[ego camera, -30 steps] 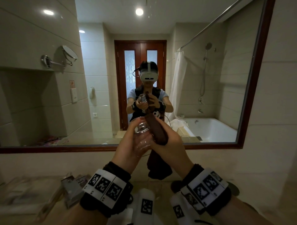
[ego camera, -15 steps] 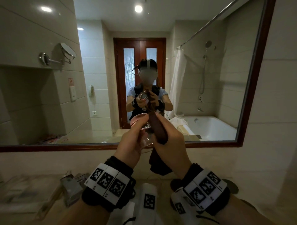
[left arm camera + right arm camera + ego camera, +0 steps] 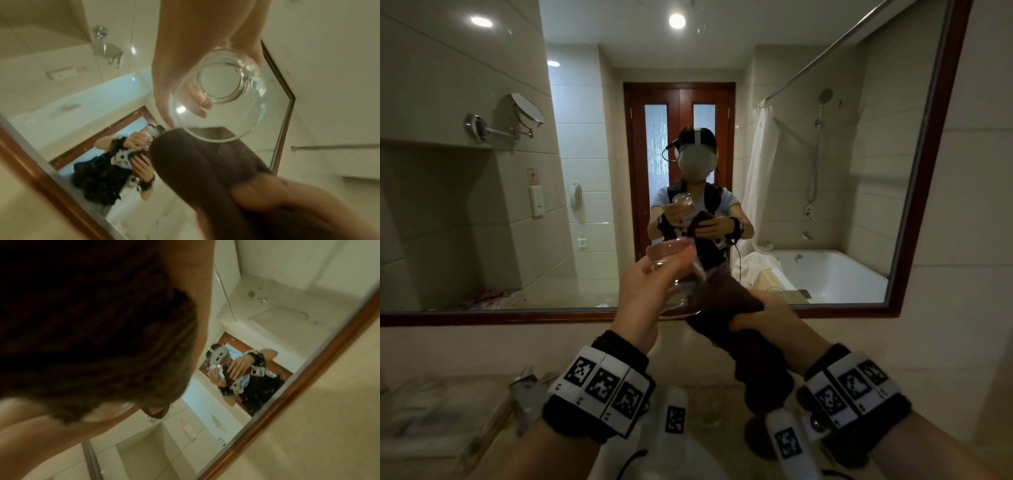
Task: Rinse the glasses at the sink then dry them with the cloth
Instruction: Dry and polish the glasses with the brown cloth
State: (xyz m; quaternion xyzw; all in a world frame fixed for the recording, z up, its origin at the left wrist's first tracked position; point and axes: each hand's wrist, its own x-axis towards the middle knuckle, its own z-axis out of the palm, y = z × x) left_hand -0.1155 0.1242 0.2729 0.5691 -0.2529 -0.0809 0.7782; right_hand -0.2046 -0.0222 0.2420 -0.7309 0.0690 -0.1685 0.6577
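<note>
Seen from the head camera, two forearms reach forward over a pale worktop [image 3: 448, 428], each wearing one black wrist band [image 3: 599, 394] with square black-and-white markers. Nearest the viewer, low on the worktop, stands one second glass [image 3: 710, 404], upright, between the two wrists and dimly seen. To its left lie some pale packets or papers, too blurred to count.

Above that glass, the left hand [image 3: 643, 298] holds one clear glass [image 3: 674, 274] raised in front of the mirror. Its fingers and thumb are curled round the side of the glass, which is tilted with its open mouth toward the right hand. The left wrist camera looks into this glass [image 3: 220, 97], showing its thick round base and fingers [image 3: 197, 100] through the wall.

Just right of the held glass, the right hand [image 3: 774, 325] is closed round one dark brown cloth [image 3: 726, 301]. The cloth's upper end touches the rim of the glass, and its lower end hangs toward the worktop. In the right wrist camera the cloth [image 3: 92, 329] fills most of the picture.

Behind the held glass, one wide mirror [image 3: 928, 171] with a dark wood frame reflects the person, one white bathtub, one shower curtain and one pair of wooden doors. A small round mirror on an arm [image 3: 524, 113] shows far to the left.
</note>
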